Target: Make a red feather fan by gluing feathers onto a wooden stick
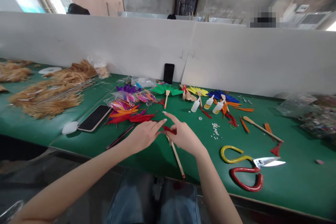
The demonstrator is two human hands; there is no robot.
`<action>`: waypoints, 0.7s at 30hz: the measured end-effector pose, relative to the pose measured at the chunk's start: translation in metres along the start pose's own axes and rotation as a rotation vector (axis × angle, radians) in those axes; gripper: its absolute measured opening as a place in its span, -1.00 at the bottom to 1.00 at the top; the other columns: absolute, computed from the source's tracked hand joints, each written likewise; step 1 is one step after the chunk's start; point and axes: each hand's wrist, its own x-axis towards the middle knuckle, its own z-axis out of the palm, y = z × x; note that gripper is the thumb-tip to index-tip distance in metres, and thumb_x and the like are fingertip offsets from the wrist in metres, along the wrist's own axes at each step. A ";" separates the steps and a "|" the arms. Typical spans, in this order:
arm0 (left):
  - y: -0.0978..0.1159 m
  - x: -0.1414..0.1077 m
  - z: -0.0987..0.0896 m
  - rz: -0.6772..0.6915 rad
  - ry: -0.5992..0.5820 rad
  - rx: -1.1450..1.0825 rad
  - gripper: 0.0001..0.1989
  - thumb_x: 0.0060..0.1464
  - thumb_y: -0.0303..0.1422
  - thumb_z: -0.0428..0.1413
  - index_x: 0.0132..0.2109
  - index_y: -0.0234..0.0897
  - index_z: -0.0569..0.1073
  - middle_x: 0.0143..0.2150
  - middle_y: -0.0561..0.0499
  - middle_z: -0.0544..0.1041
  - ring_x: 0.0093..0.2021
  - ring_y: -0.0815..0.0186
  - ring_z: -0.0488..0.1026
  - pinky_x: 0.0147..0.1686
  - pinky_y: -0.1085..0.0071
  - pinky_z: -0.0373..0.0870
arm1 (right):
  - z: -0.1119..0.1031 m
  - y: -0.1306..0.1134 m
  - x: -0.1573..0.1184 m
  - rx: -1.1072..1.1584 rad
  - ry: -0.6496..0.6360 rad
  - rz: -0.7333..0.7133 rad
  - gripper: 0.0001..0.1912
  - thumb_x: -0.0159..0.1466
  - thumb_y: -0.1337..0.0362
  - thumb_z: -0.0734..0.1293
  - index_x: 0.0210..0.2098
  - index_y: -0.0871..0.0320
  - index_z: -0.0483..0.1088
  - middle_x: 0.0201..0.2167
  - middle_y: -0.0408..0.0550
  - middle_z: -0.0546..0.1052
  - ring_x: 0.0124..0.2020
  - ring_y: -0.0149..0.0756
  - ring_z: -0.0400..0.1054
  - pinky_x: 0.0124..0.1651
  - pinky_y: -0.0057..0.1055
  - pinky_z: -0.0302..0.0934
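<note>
My left hand (147,133) and my right hand (187,137) meet over the front middle of the table, fingertips close together. Between them shows a red feather (170,130), pinched under the bent fingers of my right hand, whose index finger points forward. My left index finger is stretched over the same spot; the other left fingers curl, and what they pinch is hidden. Below the hands a pale wooden stick (177,159) slants toward the table edge, with a red tip at its near end. Its upper end is covered by my hands.
Scissors (253,166) lie open at the right. Behind are small glue bottles (208,102), white beads (215,130), and green (168,90), yellow (198,91) and blue (223,96) feather fans. At left are loose red feathers (131,117), a phone (95,118) and brown fibre bundles (49,94).
</note>
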 end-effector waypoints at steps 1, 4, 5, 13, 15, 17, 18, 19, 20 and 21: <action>0.006 0.000 0.003 0.004 -0.017 -0.050 -0.67 0.22 -0.37 -0.15 0.07 -0.34 0.29 -0.27 -0.12 0.46 -0.26 0.20 0.41 -0.26 0.31 0.32 | 0.001 -0.006 -0.006 0.030 -0.024 -0.005 -0.35 0.22 0.37 0.19 0.26 0.03 -0.09 -0.67 -0.32 0.43 -0.60 -0.41 0.31 -0.47 -0.56 0.09; 0.016 -0.001 0.008 -0.028 -0.029 -0.216 -0.78 0.18 -0.38 -0.12 -0.13 -0.31 0.39 -0.28 -0.12 0.46 -0.26 0.21 0.42 -0.28 0.35 0.33 | 0.001 -0.016 -0.027 0.081 -0.034 -0.003 -0.34 0.23 0.37 0.18 0.27 0.01 -0.12 -0.60 -0.28 0.46 -0.58 -0.41 0.33 -0.44 -0.55 0.15; 0.016 -0.002 0.008 -0.061 -0.020 -0.264 -0.80 0.18 -0.37 -0.10 -0.19 -0.30 0.40 -0.31 -0.11 0.45 -0.28 0.22 0.42 -0.30 0.36 0.32 | 0.001 -0.015 -0.035 0.108 -0.008 -0.001 -0.36 0.24 0.33 0.19 0.27 0.00 -0.11 -0.54 -0.25 0.48 -0.55 -0.40 0.35 -0.43 -0.53 0.19; 0.006 -0.005 0.005 -0.619 0.183 -1.039 -0.74 0.19 -0.20 -0.11 -0.31 -0.25 0.34 -0.63 0.14 0.29 -0.68 0.47 0.19 -0.64 0.55 0.14 | 0.039 0.038 -0.096 -0.100 0.272 -0.124 -0.57 0.28 0.19 0.19 0.13 0.04 0.19 0.06 0.00 0.39 0.10 -0.20 0.23 0.14 -0.18 0.12; 0.008 -0.002 0.008 -0.731 0.191 -1.245 -0.77 0.13 -0.17 -0.02 -0.32 -0.25 0.29 -0.68 0.19 0.26 -0.74 0.50 0.08 -0.73 0.58 -0.01 | 0.061 0.046 -0.104 -0.269 0.149 -0.180 -0.46 0.28 0.16 0.19 0.22 0.08 0.07 0.20 0.03 0.21 0.22 -0.16 0.05 0.23 -0.05 -0.05; 0.011 0.002 0.012 -0.788 0.192 -1.359 -0.74 0.05 -0.17 0.08 -0.39 -0.25 0.24 -0.71 0.22 0.22 -0.74 0.52 0.07 -0.74 0.60 -0.05 | 0.080 0.048 -0.109 -0.386 0.109 -0.179 -0.35 0.25 0.07 0.21 0.26 0.14 -0.01 0.25 0.09 0.10 0.26 -0.10 -0.06 0.22 0.00 -0.05; 0.012 0.004 0.015 -0.794 0.170 -1.396 -0.71 0.02 -0.17 0.11 -0.42 -0.26 0.23 -0.72 0.22 0.20 -0.74 0.53 0.07 -0.73 0.60 -0.06 | 0.088 0.047 -0.111 -0.428 0.119 -0.169 -0.31 0.23 0.03 0.22 0.26 0.14 -0.02 0.26 0.11 0.07 0.27 -0.06 -0.09 0.21 0.02 -0.03; 0.012 0.006 0.017 -0.792 0.137 -1.430 -0.70 0.01 -0.17 0.12 -0.44 -0.27 0.23 -0.73 0.22 0.19 -0.75 0.54 0.07 -0.73 0.60 -0.06 | 0.095 0.045 -0.112 -0.458 0.134 -0.153 -0.29 0.22 0.01 0.23 0.27 0.14 -0.03 0.27 0.11 0.04 0.27 -0.04 -0.11 0.20 0.03 -0.02; 0.011 0.008 0.020 -0.788 0.102 -1.463 -0.69 0.00 -0.15 0.12 -0.45 -0.29 0.25 -0.72 0.21 0.20 -0.75 0.55 0.07 -0.74 0.60 -0.07 | 0.100 0.043 -0.113 -0.477 0.155 -0.137 -0.28 0.21 0.00 0.23 0.27 0.12 -0.04 0.28 0.11 0.01 0.28 -0.02 -0.12 0.19 0.04 -0.01; 0.010 0.010 0.023 -0.787 0.069 -1.494 -0.68 0.01 -0.14 0.11 -0.45 -0.30 0.27 -0.71 0.19 0.22 -0.75 0.56 0.06 -0.74 0.59 -0.08 | 0.104 0.040 -0.114 -0.487 0.175 -0.122 -0.28 0.21 0.01 0.23 0.27 0.11 -0.05 0.28 0.10 -0.01 0.28 -0.02 -0.13 0.19 0.04 0.00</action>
